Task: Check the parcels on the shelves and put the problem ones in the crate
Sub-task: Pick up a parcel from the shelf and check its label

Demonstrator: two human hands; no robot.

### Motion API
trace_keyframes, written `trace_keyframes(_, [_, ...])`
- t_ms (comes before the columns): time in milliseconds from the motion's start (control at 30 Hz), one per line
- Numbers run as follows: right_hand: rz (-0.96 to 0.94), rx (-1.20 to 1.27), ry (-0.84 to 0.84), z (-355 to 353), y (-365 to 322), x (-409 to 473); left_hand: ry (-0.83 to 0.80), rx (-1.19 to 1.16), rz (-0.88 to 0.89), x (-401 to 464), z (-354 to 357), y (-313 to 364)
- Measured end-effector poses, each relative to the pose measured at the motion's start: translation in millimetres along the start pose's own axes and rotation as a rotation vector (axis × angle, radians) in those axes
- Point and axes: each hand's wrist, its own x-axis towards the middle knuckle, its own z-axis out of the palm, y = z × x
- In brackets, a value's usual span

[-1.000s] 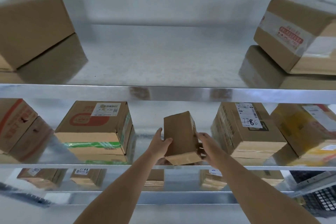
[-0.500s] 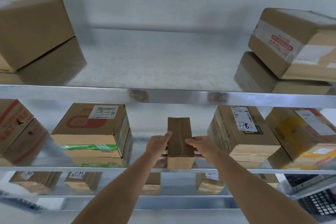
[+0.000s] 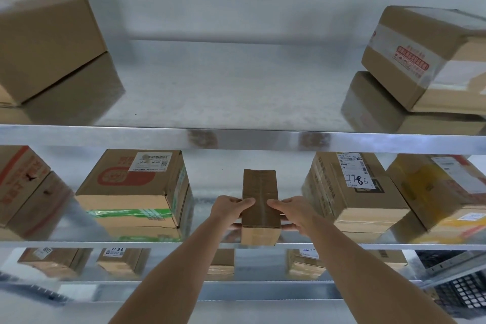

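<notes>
A small plain cardboard parcel [image 3: 260,205] stands lengthwise on the middle shelf [image 3: 79,244], its taped top facing me and no label showing. My left hand [image 3: 228,211] grips its left side with the thumb on top. My right hand [image 3: 294,212] grips its right side the same way. To its left sits a parcel with a red logo and green tape [image 3: 131,192]. On its right stands a labelled parcel marked 7786 [image 3: 352,192]. A black crate [image 3: 462,294] shows at the lower right corner.
The top shelf [image 3: 236,137] holds a plain box [image 3: 44,45] at the left and a taped box [image 3: 426,58] at the right, with bare room between. A red-printed box [image 3: 18,181] and a yellow one [image 3: 441,192] flank the middle shelf. Several small parcels [image 3: 121,262] sit on the lower shelf.
The small parcel was tilted in both hands; it has been turned straight and set down level on the middle shelf, with both hands still gripping its sides.
</notes>
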Motion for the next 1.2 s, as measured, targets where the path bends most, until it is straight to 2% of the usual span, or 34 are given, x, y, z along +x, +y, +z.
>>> trace_keyframes(800, [-0.032, -0.097, -0.004, -0.1, -3.9, 6.9, -0.024, -0.011, -0.022, 0.0, -0.6, 8.1])
trace_keyframes(1200, [-0.026, -0.123, 0.009, 2.3, -6.4, 6.2, 0.001, 0.056, -0.008, 2.8, 2.8, 10.6])
